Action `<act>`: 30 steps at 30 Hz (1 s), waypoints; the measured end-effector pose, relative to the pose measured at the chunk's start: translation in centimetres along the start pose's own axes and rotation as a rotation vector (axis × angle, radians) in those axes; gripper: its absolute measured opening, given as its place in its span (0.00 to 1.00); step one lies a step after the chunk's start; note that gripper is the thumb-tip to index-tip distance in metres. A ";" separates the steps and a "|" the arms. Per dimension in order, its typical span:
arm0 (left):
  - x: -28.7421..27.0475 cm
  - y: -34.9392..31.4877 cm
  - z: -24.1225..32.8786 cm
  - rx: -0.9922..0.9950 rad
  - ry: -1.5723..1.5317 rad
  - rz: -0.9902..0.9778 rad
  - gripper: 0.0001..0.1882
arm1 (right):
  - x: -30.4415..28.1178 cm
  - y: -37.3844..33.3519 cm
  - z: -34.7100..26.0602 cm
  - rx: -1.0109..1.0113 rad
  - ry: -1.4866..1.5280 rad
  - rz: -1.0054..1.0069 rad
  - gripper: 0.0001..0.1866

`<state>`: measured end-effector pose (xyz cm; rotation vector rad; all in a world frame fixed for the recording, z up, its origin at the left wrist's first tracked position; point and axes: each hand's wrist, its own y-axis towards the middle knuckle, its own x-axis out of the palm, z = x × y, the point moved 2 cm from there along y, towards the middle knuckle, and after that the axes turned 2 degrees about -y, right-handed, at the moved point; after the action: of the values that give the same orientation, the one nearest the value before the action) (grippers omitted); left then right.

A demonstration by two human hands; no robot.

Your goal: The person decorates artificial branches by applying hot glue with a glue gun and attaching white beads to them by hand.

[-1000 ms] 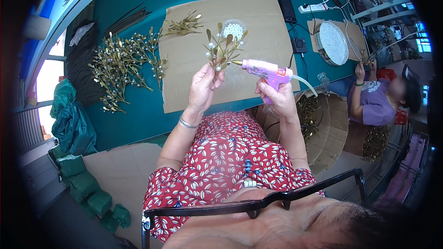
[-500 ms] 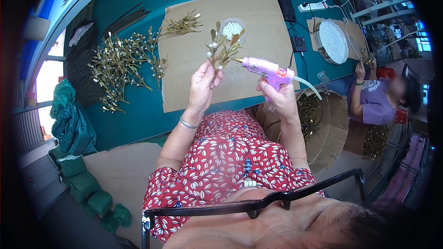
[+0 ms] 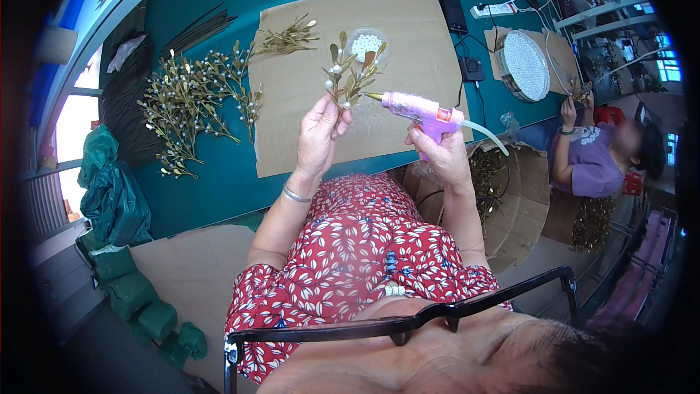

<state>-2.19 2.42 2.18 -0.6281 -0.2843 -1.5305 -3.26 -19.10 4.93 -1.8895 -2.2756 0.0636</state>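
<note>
Left hand: the left hand (image 3: 319, 135) is pinching the lower stem of a small artificial sprig (image 3: 348, 76), fingers curled tight round it, a thin metal bangle sitting on the wrist.
Sprig: it is standing upright above the hand at about 12 o'clock of it, showing olive, matte leaves and small round white pearl-like berries on thin stems.
Right hand: the right hand (image 3: 440, 149) is gripping the handle of a pink plastic glue gun (image 3: 421, 109), fingers wrapped closed around the grip.
Glue gun: its nozzle is pointing toward 9 o'clock, the tip lying just beside the sprig; a pale, translucent glue stick is sticking out of its back toward 4 o'clock.
Work surface: a flat brown cardboard sheet (image 3: 423, 44) is lying on a teal table (image 3: 211, 175) beneath both hands.
Beads: a clear round dish of white beads (image 3: 367, 42) is sitting on the cardboard at 12 o'clock of the sprig.
Finished pieces: a loose pile of leafy sprigs (image 3: 191, 102) is spreading at 9 o'clock of the hands.
Neighbour: another person's hand (image 3: 569, 111) is working at 3 o'clock, well apart.
</note>
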 end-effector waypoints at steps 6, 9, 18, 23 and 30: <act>-0.2 0.0 -0.3 -0.008 -0.014 -0.010 0.18 | 0.3 0.5 -0.5 -0.044 0.023 -0.004 0.15; -0.1 -0.1 -0.2 -0.008 -0.013 -0.008 0.19 | 0.5 0.5 -0.5 -0.048 0.020 0.002 0.16; -0.3 0.1 -0.3 -0.003 -0.026 -0.001 0.19 | 0.2 0.4 -0.1 -0.041 0.069 -0.027 0.19; -0.2 0.0 -0.3 -0.006 -0.033 -0.011 0.19 | 0.4 0.4 -0.6 0.016 0.050 -0.015 0.17; -0.1 0.0 -0.1 -0.004 -0.031 -0.001 0.18 | -0.4 0.7 0.5 0.017 0.093 -0.043 0.18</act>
<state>-2.21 2.47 2.02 -0.6551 -0.3054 -1.5238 -2.60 -19.27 4.32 -1.7954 -2.2460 -0.0104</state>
